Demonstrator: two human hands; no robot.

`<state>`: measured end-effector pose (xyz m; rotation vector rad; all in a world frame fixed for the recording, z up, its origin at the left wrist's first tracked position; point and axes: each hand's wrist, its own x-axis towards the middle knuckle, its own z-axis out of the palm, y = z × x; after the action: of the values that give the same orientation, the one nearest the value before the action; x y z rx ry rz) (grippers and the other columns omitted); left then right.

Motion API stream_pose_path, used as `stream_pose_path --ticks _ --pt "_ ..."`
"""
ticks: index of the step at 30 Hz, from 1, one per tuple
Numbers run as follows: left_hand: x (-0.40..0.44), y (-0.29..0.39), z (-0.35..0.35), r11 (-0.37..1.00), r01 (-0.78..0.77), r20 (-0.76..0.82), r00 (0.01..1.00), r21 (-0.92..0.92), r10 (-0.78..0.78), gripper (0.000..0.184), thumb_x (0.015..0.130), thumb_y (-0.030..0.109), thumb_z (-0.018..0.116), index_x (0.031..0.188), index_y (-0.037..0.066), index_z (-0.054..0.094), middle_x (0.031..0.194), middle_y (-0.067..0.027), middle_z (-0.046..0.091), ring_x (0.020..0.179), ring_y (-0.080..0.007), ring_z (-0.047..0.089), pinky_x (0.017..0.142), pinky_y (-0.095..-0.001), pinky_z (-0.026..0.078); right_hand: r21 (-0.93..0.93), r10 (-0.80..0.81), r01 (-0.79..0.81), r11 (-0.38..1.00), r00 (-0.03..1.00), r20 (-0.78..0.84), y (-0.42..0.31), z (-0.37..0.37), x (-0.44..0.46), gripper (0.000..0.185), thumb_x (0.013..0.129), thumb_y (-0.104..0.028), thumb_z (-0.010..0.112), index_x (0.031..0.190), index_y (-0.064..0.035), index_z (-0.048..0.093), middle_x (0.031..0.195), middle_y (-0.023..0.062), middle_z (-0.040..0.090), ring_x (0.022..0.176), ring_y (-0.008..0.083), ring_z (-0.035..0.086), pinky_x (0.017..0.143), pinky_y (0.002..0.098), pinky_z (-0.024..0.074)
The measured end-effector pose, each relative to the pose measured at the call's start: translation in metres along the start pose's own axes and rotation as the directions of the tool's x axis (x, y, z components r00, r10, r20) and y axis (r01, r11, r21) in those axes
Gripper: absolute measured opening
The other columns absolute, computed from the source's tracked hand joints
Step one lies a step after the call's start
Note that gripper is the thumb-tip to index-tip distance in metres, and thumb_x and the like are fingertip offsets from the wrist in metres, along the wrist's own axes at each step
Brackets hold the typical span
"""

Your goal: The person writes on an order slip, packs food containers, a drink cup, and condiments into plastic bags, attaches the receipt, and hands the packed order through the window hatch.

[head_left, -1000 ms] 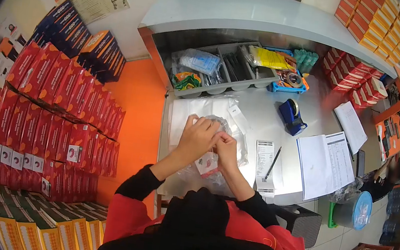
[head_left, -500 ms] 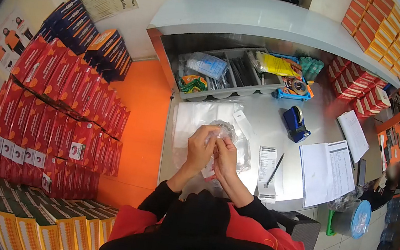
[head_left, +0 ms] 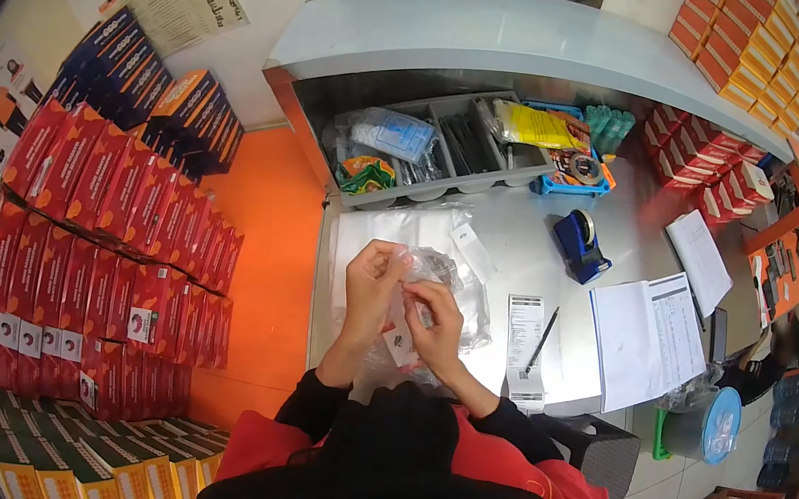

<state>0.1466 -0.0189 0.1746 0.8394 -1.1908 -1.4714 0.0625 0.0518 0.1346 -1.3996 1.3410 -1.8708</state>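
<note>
My left hand [head_left: 371,289] pinches the edge of a clear plastic bag [head_left: 437,268] above the metal counter. Close on its right, my right hand [head_left: 435,323] has its fingers closed on the same plastic. Part of the bag hangs below the hands, by a small red and white item [head_left: 400,347] near my body. Under the hands lie flat clear plastic bags [head_left: 357,229], with a white tag [head_left: 472,249] on them. A printed receipt [head_left: 525,342] with a dark pen [head_left: 542,339] lies to the right.
A grey divided tray [head_left: 427,191] and a blue basket [head_left: 569,186] stand at the back. Rightward are a blue tape dispenser [head_left: 582,245] and an open notebook [head_left: 632,341]. Red boxes [head_left: 96,179] are stacked on the left, and a lidded bucket [head_left: 721,425] stands at the right.
My hands have moved slightly apart, with the left one now higher and further left. More of the clear plastic shows between and behind them.
</note>
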Motion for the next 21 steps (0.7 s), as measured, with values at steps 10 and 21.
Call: stream_pose_path --ticks 10,21 --pt "0.019 -0.004 -0.019 0.816 0.462 0.169 0.887 -0.347 -0.43 0.01 0.079 0.005 0.063 0.087 0.005 0.057 0.081 -0.0006 0.056 0.066 -0.007 0.049 0.062 -0.0196 0.042 -0.219 -0.339 0.42 0.881 0.882 0.329 0.028 -0.027 0.027 0.031 0.068 0.003 0.065 0.097 -0.0062 0.064 0.094 0.0066 0.059 0.08 0.0223 0.06 0.069 0.0314 0.0488" --pt "0.028 -0.005 -0.029 0.717 0.567 0.231 0.822 -0.405 -0.52 0.014 0.078 0.004 0.063 0.09 0.005 0.056 0.087 -0.0021 0.057 0.073 -0.0089 0.052 0.065 -0.0201 0.043 -0.201 -0.419 0.587 0.784 0.74 0.527 0.039 -0.042 0.051 0.034 0.066 0.0 0.066 0.099 -0.0065 0.063 0.097 0.0089 0.06 0.082 0.0247 0.061 0.069 0.0315 0.0497"
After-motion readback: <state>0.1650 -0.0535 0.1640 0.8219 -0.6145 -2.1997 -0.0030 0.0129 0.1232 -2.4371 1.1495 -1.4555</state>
